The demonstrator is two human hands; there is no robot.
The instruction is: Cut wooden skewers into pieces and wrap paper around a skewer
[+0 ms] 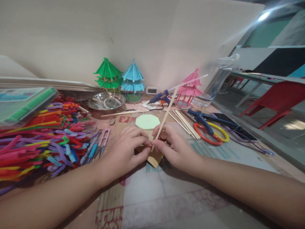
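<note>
My right fingers (159, 143) pinch a thin stick (166, 111) close to its lower end. It leans up and away to the right, over the surface (166, 190). My left fingers (143, 143) are closed on a small brown card (155, 158) right at the stick's foot, so the tips of both hands nearly touch there. I cannot see whether the stick's end sits on the card or just beside its edge, because my fingers cover the joint.

I think a low grip is the right one: held near the foot, the long free end wobbles less. The left hand (126, 149) should press the card flat so it cannot turn, while the right hand (175, 148) sets the lean and nothing else. A light pinch will do, since a stick this slim could bend or snap.

Just beyond my knuckles lies a green octagon (147, 121), with spare sticks (186, 122) and scissors (205, 124) to its right. The glue gun (159, 98) is farther back. A heap of pipe cleaners (40, 136) is well off to the left.
</note>
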